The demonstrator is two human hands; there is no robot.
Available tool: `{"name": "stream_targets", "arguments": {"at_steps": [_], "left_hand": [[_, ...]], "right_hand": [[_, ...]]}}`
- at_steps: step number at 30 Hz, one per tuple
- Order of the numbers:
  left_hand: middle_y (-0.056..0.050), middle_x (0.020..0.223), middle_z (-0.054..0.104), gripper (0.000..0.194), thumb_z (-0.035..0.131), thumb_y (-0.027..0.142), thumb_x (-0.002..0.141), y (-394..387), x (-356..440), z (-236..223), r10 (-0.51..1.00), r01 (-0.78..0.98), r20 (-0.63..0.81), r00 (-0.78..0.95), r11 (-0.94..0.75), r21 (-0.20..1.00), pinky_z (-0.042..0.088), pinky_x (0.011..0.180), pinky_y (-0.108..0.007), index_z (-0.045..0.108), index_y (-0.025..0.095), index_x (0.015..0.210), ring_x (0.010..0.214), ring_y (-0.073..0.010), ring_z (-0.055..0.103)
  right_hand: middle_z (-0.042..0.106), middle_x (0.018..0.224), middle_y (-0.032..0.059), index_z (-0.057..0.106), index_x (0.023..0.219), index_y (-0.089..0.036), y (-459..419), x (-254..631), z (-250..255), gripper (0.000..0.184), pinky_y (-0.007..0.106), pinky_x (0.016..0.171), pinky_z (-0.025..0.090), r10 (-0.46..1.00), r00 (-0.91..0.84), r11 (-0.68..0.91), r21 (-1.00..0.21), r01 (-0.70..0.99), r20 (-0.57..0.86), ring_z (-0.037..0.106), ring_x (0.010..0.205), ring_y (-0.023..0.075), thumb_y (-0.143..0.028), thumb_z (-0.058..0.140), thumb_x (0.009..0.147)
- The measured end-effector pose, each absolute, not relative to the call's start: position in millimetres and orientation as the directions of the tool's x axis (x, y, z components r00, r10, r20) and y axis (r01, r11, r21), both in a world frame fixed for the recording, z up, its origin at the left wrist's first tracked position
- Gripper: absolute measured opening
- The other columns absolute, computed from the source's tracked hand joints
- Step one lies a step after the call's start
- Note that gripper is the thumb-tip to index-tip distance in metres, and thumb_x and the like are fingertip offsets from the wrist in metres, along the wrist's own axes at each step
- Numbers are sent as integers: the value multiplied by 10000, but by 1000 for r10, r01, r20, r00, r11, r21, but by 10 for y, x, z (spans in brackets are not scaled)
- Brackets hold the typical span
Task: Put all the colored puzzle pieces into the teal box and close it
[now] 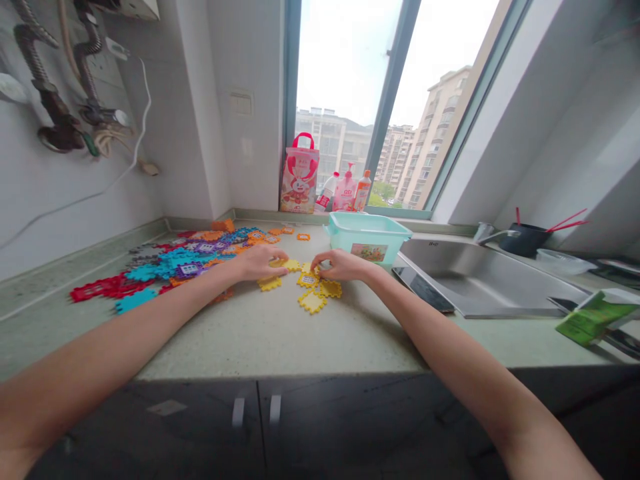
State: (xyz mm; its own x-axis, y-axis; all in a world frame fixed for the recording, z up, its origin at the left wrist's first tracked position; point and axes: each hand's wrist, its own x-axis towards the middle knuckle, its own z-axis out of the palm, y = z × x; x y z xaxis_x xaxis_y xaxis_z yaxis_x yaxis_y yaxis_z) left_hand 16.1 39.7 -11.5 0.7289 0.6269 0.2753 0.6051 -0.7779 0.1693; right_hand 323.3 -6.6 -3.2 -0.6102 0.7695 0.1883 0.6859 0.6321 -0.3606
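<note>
Several yellow puzzle tiles (313,301) with toothed edges lie in a small cluster on the pale green countertop (260,333). My left hand (260,262) rests over the cluster's left side, fingers curled and pinching a yellow tile (291,265). My right hand (341,265) sits at the cluster's right side, fingers bent down onto another yellow tile (308,279). Both arms reach forward from the near edge.
A heap of red, blue, purple and orange tiles (170,267) spreads at the left. A mint plastic tub (367,241) stands by the steel sink (480,280). Bottles and a pink bag (300,175) line the window sill. A green carton (593,319) lies at the right.
</note>
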Motion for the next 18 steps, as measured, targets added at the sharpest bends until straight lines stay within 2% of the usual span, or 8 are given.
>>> {"name": "stream_targets", "arguments": {"at_steps": [3,5,8,13,15,18], "left_hand": [[-65,1200,812,489,654,618,918,349,181,-115,634,604,303,711,-772,197,563,987,-338,800,223,1167,1110,-267,751],[-56,1200,816,490,676,606,906,329,188,-121,641,603,318,699,-767,219,567,993,-339,797,229,1194,1108,-267,759],[-54,1242,809,509,687,585,897,325,186,-118,637,592,364,679,-769,241,558,1044,-357,785,230,1248,1152,-272,753],[-42,1233,817,497,691,581,884,344,139,-45,643,626,501,579,-745,232,538,1084,-381,791,241,1232,1192,-282,738],[-29,1191,830,502,700,593,874,347,113,-16,658,653,460,596,-731,200,534,1065,-377,794,252,1230,1161,-284,749],[-12,1122,843,496,707,628,869,356,83,-3,677,681,326,660,-722,120,533,996,-345,812,269,1194,1079,-273,770]], "right_hand": [[845,1105,37,841,1103,-208,-73,3237,-18,229,285,870,538,778,-604,620,-369,692,175,751,940,196,-251,744,900],[846,1125,43,833,1114,-211,-65,3235,-30,229,291,891,549,793,-582,604,-361,710,182,764,967,202,-239,749,903],[840,1180,57,810,1169,-222,-47,3237,-65,285,308,946,569,813,-539,581,-349,735,220,779,1031,219,-211,780,886],[838,1170,58,786,1224,-236,-28,3255,-106,365,327,978,584,818,-515,574,-309,759,254,793,1042,233,-203,806,861],[839,1158,58,780,1238,-237,-27,3260,-108,376,335,970,586,819,-508,570,-292,768,266,796,1036,239,-215,804,864],[841,1155,68,780,1237,-235,-30,3259,-98,358,348,947,592,821,-493,564,-273,779,288,797,1031,250,-239,797,879]]}}
